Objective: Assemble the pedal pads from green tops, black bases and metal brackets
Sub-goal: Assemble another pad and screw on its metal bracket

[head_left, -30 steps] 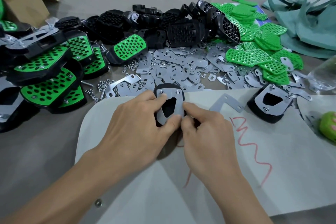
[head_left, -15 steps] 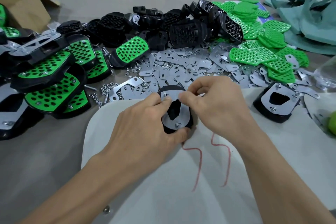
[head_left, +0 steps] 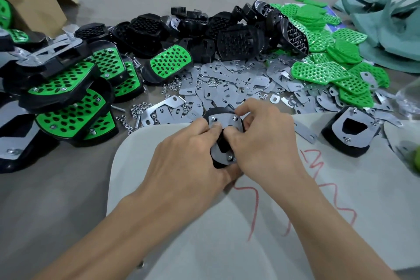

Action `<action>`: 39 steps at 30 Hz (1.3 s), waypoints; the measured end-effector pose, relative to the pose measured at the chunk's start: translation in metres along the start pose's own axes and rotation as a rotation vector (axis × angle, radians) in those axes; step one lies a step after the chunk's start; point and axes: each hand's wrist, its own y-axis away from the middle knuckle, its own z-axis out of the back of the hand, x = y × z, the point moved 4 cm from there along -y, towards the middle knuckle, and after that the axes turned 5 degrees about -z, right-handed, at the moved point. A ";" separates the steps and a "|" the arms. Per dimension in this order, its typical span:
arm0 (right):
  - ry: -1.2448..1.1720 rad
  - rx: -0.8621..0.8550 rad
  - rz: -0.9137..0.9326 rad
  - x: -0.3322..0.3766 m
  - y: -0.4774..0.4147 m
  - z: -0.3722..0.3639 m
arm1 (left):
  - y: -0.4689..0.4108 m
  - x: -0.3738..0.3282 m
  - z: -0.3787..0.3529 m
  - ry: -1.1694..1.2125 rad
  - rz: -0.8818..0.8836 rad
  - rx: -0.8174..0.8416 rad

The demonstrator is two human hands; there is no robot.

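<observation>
Pedal pad [head_left: 221, 153] sat bracket-up at the white board's [head_left: 181, 234] far edge. I saw the left hand [head_left: 188, 159] gripping its black base [head_left: 217, 112], the right hand [head_left: 263, 141] pinching the metal bracket [head_left: 227, 121] on top — loose brackets [head_left: 238, 84] just beyond.

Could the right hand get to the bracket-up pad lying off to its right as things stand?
Probably yes: the second pad lies on the white sheet beside the right hand, with only a flat loose bracket between them. The hand would first have to release the held pad.
</observation>
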 end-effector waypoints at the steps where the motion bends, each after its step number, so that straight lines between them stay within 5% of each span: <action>1: -0.002 0.002 -0.005 0.000 0.000 0.000 | 0.000 0.000 0.000 0.007 0.000 0.003; 12: -0.134 -0.033 -0.046 -0.005 0.002 0.002 | 0.000 -0.001 0.002 0.007 0.001 0.023; 18: -0.268 0.096 -0.028 -0.017 -0.007 0.009 | -0.002 0.004 0.002 0.072 0.043 -0.020; 21: -0.349 -0.045 -0.075 -0.027 -0.019 0.026 | -0.003 0.006 0.001 0.095 0.048 -0.029; 24: -0.237 -0.110 -0.105 -0.029 -0.038 0.038 | -0.004 0.009 0.000 0.114 0.047 -0.019; 29: 0.034 0.086 -0.011 -0.014 -0.068 0.037 | -0.008 0.011 -0.001 0.117 0.053 -0.028; 39: 0.015 0.129 0.101 0.006 -0.089 -0.002 | -0.016 0.017 -0.004 0.182 0.051 -0.080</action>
